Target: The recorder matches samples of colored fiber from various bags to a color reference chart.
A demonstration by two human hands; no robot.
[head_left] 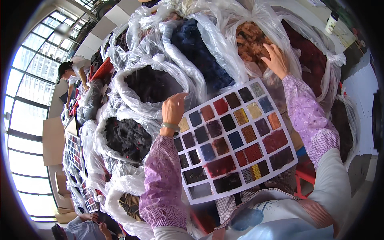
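Observation:
A white board (256,188) with a grid of coloured fibre swatches lies tilted across my lap. My left hand (173,110), a pale bangle at its wrist, hovers by the board's upper left corner. One finger stretches right and nothing shows in that hand; its other fingers are partly hidden. My right hand (277,61) reaches over a plastic bag of orange-brown fibre (249,38), fingers apart and bent, the fingertips at the fibre's edge. Purple patterned sleeves cover both forearms.
Open plastic bags hold dark blue fibre (200,52), blackish fibre (150,84), grey-black fibre (128,138) and dark red fibre (306,58). A white bottle (331,22) stands at far right. One person (76,72) bends over bags at left; another (86,228) sits lower left.

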